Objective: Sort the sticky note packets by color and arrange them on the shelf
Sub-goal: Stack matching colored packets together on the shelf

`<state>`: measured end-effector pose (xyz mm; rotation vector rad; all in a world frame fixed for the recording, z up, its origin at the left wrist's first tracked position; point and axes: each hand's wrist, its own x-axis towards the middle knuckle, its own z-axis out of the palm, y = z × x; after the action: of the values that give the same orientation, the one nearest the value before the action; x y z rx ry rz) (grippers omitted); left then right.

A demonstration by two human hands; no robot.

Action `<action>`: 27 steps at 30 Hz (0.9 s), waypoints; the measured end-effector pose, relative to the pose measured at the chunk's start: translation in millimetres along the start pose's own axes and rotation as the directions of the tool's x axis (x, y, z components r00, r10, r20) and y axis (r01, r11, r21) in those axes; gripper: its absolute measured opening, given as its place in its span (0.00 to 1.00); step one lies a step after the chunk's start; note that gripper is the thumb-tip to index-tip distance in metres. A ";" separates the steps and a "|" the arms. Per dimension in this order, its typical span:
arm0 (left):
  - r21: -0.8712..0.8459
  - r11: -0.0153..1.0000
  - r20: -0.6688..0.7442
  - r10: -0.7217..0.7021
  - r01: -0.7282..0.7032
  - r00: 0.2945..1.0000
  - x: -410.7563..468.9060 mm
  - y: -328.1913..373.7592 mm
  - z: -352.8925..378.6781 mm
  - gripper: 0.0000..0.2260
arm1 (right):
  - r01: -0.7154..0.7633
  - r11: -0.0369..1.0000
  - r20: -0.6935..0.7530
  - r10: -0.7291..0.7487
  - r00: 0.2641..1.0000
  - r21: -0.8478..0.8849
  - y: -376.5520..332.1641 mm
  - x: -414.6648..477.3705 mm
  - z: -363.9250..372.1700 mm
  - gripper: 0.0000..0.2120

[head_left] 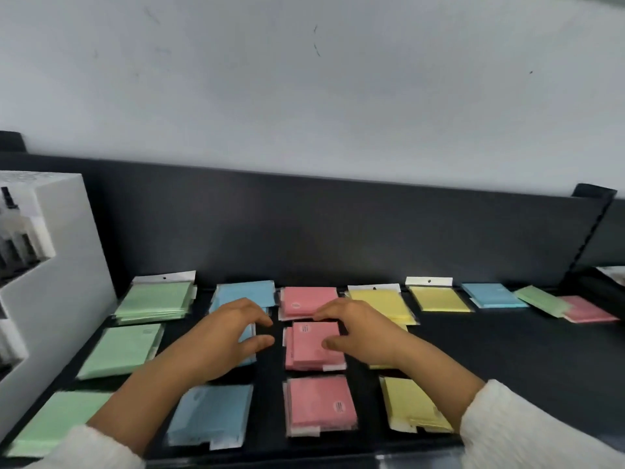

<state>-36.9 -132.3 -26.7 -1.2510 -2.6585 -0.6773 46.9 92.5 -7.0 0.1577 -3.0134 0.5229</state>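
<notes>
Head camera, remote station. I find the black shelf [490, 350] largely sorted. Four colour columns run front to back, three stacks each: the green column [123, 350] at the left, then the blue column [211, 414], the pink column [321, 404] and the yellow column [412, 406].

Outstanding is a loose row at the back right. It holds a yellow packet [439, 297] just beside its column, then a blue packet [490, 294], and a green packet [541, 299] whose end lies on a pink packet [588, 313]. I judge the task roughly three-quarters done, with those four left to file.

The right hand [362, 333] is on the middle pink stack [314, 353], thumb on the top face and fingers curled over the far edge. Through the blur this reads as a pinch on the top packet. The left hand [230, 336] hovers over the middle blue stack with its fingers loosely curved and apart, holding nothing.

The shelf surface is matte black. Behind it a pale scuffed wall [304, 96] rises above a dark back panel [338, 231]. A white display box [67, 265] stands at the left end, and a slotted upright [588, 231] closes the right.
</notes>
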 end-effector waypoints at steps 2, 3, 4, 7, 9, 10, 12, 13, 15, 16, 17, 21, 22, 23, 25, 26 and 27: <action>0.005 0.999 -0.002 0.038 -0.038 0.999 7.7 10.1 2.3 0.15 | -0.021 0.998 -0.091 0.027 0.996 0.059 9.2 -5.9 -4.8 0.22; 0.009 0.998 0.011 0.061 -0.061 0.998 13.9 18.4 6.0 0.15 | -0.032 0.997 -0.135 0.042 0.990 0.075 17.2 -11.6 -7.9 0.21; 0.014 0.997 0.026 0.082 -0.082 0.996 19.7 26.5 9.1 0.15 | -0.040 0.996 -0.168 0.052 0.984 0.076 25.3 -17.0 -10.7 0.21; 0.041 0.989 0.076 0.136 -0.139 0.988 39.9 54.9 21.2 0.14 | -0.073 0.994 -0.207 0.090 0.974 0.086 57.3 -35.3 -19.4 0.19; 0.065 0.984 0.101 0.161 -0.168 0.982 56.8 78.5 31.2 0.14 | -0.099 0.989 -0.208 0.120 0.971 0.108 84.3 -49.2 -27.9 0.19; 0.075 0.980 0.108 0.174 -0.183 0.979 64.7 89.3 35.2 0.14 | -0.112 0.987 -0.202 0.134 0.970 0.118 97.1 -54.6 -32.3 0.19; 0.098 0.975 0.122 0.189 -0.202 0.974 85.5 116.0 47.0 0.14 | -0.131 0.983 -0.191 0.154 0.969 0.129 129.6 -68.2 -43.5 0.19; 0.106 0.974 0.129 0.186 -0.200 0.974 96.4 130.1 54.5 0.14 | -0.138 0.982 -0.186 0.160 0.969 0.126 147.6 -75.5 -49.3 0.19; 0.112 0.974 0.135 0.181 -0.196 0.974 115.6 155.9 69.5 0.15 | -0.157 0.981 -0.179 0.176 0.968 0.118 181.6 -87.6 -59.6 0.19; 0.116 0.973 0.137 0.183 -0.199 0.974 127.0 170.8 79.6 0.15 | -0.166 0.979 -0.174 0.185 0.967 0.119 200.9 -94.1 -66.0 0.19; 0.119 0.972 0.140 0.185 -0.202 0.973 137.8 184.9 89.7 0.15 | -0.174 0.977 -0.167 0.193 0.967 0.119 218.9 -99.9 -72.1 0.19; 0.123 0.975 0.161 0.162 -0.183 0.974 176.3 232.2 129.8 0.16 | -0.186 0.977 -0.160 0.201 0.966 0.106 288.1 -117.4 -96.9 0.19; 0.124 0.978 0.170 0.148 -0.170 0.974 184.6 240.5 139.1 0.16 | -0.190 0.976 -0.161 0.206 0.965 0.106 304.2 -121.6 -102.4 0.19; 0.122 0.981 0.183 0.129 -0.153 0.975 192.0 247.8 148.4 0.17 | -0.198 0.975 -0.159 0.213 0.964 0.104 320.3 -126.0 -107.6 0.20; 0.118 0.986 0.221 0.087 -0.115 0.971 201.5 257.8 162.8 0.18 | -0.220 0.971 -0.153 0.233 0.960 0.098 346.3 -132.6 -115.1 0.22; 0.121 0.988 0.238 0.066 -0.097 0.969 206.8 262.1 169.6 0.19 | -0.232 0.967 -0.153 0.245 0.957 0.103 358.4 -135.2 -118.5 0.24; 0.128 0.988 0.250 0.049 -0.083 0.967 212.1 265.4 175.5 0.20 | -0.240 0.964 -0.156 0.256 0.954 0.113 369.0 -137.4 -120.7 0.24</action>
<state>39.5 242.4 -29.4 -1.4628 -2.7833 -0.3406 148.1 491.1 -29.0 -0.2519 -2.8578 0.6611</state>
